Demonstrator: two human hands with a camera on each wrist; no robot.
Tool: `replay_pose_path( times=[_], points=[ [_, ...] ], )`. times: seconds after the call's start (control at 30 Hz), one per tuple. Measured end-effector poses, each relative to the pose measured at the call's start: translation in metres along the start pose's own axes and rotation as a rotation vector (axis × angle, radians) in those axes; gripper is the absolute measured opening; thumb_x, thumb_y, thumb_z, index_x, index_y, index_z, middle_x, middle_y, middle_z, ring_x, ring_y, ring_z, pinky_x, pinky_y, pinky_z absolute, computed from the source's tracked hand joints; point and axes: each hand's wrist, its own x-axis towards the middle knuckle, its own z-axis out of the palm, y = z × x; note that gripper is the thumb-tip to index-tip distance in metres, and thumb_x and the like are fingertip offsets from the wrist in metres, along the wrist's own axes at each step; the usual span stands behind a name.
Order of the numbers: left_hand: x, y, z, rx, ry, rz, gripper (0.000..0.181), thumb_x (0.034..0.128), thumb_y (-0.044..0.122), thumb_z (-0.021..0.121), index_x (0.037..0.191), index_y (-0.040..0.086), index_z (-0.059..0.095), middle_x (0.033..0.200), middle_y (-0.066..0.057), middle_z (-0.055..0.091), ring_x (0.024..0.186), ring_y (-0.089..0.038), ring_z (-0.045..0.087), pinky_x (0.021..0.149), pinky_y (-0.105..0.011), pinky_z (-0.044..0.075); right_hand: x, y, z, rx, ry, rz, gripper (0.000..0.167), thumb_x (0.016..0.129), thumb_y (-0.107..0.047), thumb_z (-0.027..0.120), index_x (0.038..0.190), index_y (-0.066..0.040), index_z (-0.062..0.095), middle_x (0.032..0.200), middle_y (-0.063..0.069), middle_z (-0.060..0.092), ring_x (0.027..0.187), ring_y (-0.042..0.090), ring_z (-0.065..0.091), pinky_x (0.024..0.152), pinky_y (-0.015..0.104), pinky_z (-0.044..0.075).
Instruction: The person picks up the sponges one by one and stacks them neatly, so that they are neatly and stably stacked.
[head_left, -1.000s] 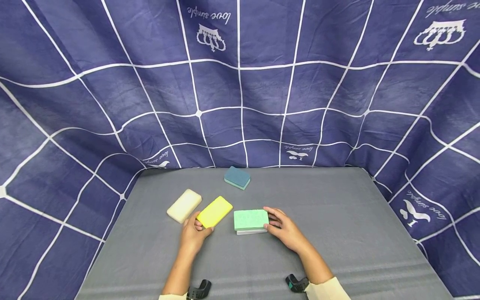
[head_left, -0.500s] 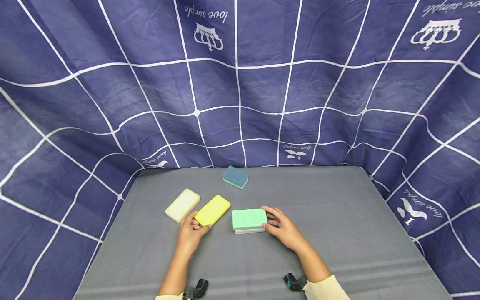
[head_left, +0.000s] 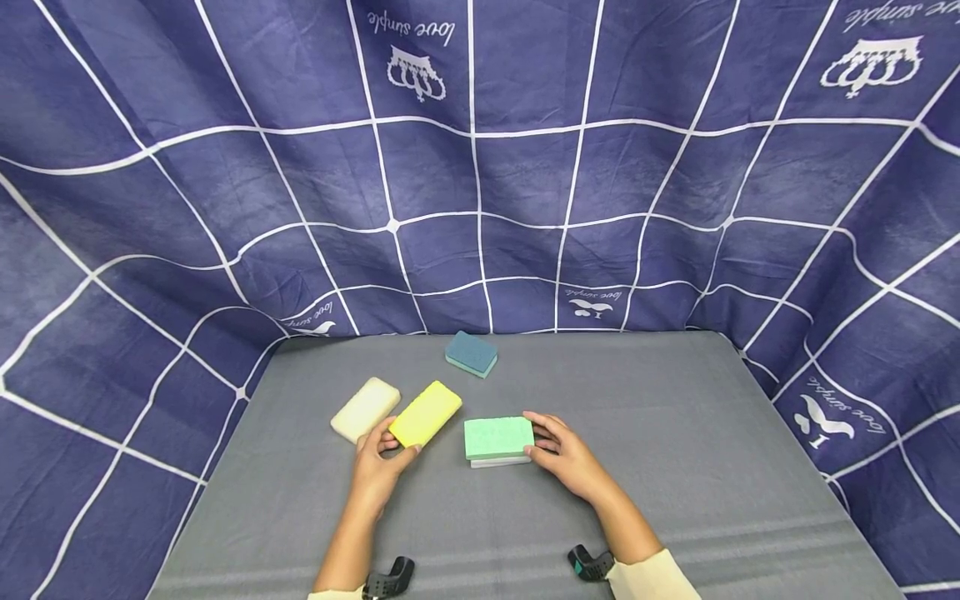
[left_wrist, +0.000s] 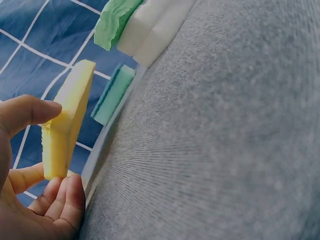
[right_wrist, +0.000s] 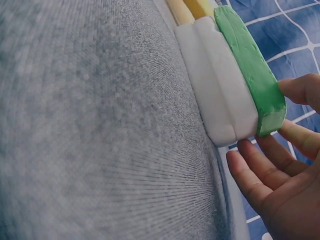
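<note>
My left hand (head_left: 375, 473) holds a yellow sponge (head_left: 426, 413) by its near left end, between thumb and fingers. In the left wrist view this yellow sponge (left_wrist: 70, 115) is tilted and held above the grey tabletop. My right hand (head_left: 572, 462) pinches the right end of a green sponge (head_left: 498, 437), thumb on the near edge and a finger on the far one. Under that green sponge lie two stacked white blocks (right_wrist: 215, 80), plain in the right wrist view; the right hand's lower fingers are close to their end.
A cream sponge (head_left: 366, 408) lies at the left, just beyond the left hand. Further back is a dark blue and teal sponge (head_left: 472, 352). The grey table (head_left: 675, 417) is bordered by a blue checked curtain (head_left: 525, 167) at the back and sides.
The left hand has raised and tilted the yellow sponge slightly, its far end moving away from me. My right hand and the green sponge on the white blocks have stayed in place.
</note>
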Motion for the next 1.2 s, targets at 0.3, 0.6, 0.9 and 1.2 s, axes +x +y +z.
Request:
replay_pose_path(
  times=[0.3,0.6,0.9,1.2],
  points=[
    [-0.002,0.007,-0.002,-0.030,-0.025,-0.003,0.071,0.0815,0.015,0.083,0.145,0.014,0.051,0.132,-0.013,0.043,0.117,-0.026,0.052,0.082,-0.016,0.044,0.001,0.001,0.000,0.002,-0.001,-0.008,0.061,0.096,-0.018,0.070,0.149,-0.004,0.047,0.143,0.016,0.053,0.134,0.036,0.053,0.107,0.046,0.047],
    [-0.007,0.020,-0.003,-0.108,-0.145,0.014,0.073,0.0842,0.011,0.080,0.149,0.014,0.046,0.145,-0.013,0.035,0.101,-0.026,0.063,0.075,-0.021,0.054,0.001,0.001,0.000,0.004,-0.001,-0.007,0.061,0.095,-0.017,0.070,0.149,-0.004,0.047,0.143,0.017,0.052,0.134,0.037,0.053,0.107,0.048,0.047],
    [-0.012,0.026,0.004,-0.188,-0.196,0.077,0.075,0.0821,0.000,0.076,0.150,0.008,0.044,0.148,-0.011,0.033,0.093,-0.019,0.064,0.076,-0.020,0.054,0.000,0.002,0.001,-0.002,0.003,-0.005,0.062,0.095,-0.016,0.071,0.150,-0.004,0.046,0.145,0.016,0.051,0.135,0.036,0.052,0.107,0.048,0.047],
    [-0.014,0.033,0.012,-0.182,-0.271,0.115,0.075,0.0812,0.000,0.077,0.148,0.014,0.047,0.143,-0.008,0.038,0.099,-0.024,0.062,0.078,-0.021,0.054,0.000,0.001,0.000,-0.012,-0.007,0.000,0.063,0.093,-0.014,0.072,0.150,-0.006,0.046,0.147,0.015,0.050,0.136,0.036,0.051,0.108,0.047,0.047]
  ],
)
